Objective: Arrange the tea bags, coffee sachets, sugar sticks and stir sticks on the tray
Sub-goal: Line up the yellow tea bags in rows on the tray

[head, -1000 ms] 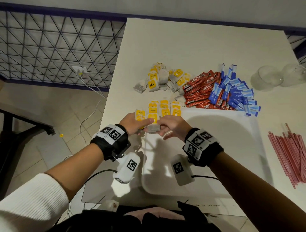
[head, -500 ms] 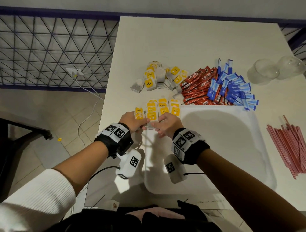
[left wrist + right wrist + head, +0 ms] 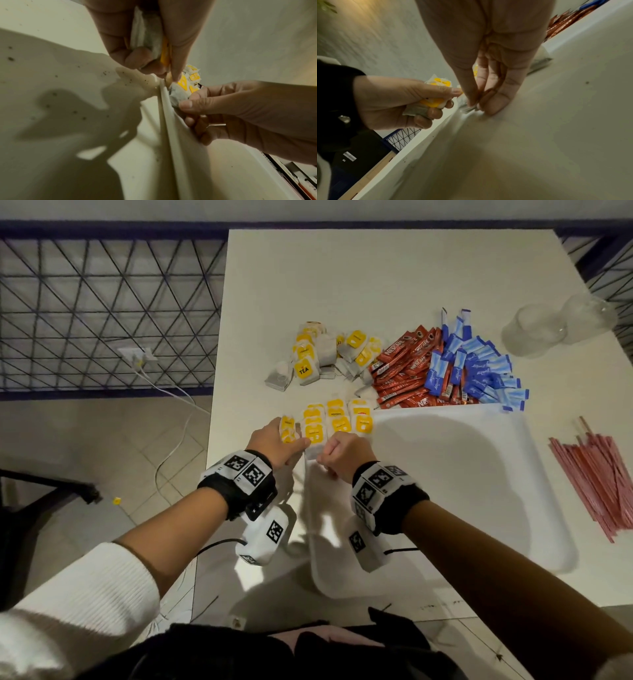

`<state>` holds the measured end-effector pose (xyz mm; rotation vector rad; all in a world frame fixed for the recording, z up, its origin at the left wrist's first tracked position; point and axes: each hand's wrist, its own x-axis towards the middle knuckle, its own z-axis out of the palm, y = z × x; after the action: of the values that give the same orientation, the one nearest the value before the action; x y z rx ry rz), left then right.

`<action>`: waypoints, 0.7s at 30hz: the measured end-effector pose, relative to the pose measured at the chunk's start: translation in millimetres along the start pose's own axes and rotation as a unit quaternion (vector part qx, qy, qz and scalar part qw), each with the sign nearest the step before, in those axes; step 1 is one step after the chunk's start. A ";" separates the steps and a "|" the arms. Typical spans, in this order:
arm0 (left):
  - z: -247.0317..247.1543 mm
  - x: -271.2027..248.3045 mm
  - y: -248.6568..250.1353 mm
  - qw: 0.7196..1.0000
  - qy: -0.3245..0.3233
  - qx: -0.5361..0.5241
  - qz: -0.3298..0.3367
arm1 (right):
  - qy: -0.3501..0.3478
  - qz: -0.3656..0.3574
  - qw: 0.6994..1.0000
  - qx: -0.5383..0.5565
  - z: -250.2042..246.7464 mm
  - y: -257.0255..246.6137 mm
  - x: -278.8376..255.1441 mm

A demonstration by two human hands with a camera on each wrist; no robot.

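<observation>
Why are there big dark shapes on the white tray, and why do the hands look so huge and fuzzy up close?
Head view: light from above casts the arms' shadows on the tray. Left wrist view: the left hand looms large through the very wide lens, with a hard-edged shadow beside it on the table. Right wrist view: dim and soft; the right hand is slightly blurred, and the far wall looks smeared.

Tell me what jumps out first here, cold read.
Both hands meet at the far left corner of the white tray: the left hand grips a bunch of tea bags, and the right hand pinches one tea bag down at the tray's edge. Just beyond them lie neat rows of yellow tea bags. Farther back on the table sit loose tea bags, red coffee sachets and blue sugar sticks, with stir sticks to the tray's right.
</observation>
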<state>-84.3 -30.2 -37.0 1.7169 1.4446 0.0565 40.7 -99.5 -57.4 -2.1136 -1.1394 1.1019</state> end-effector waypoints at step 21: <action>-9.9 -3.9 -3.4 0.977 -0.107 -0.185 0.021 | -0.073 -0.011 0.993 0.090 -23.9 -12.9 -11.8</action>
<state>-93.5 -27.9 -31.1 1.4006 1.1563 0.1492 51.0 -103.8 -30.0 -1.9039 -1.0823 1.3145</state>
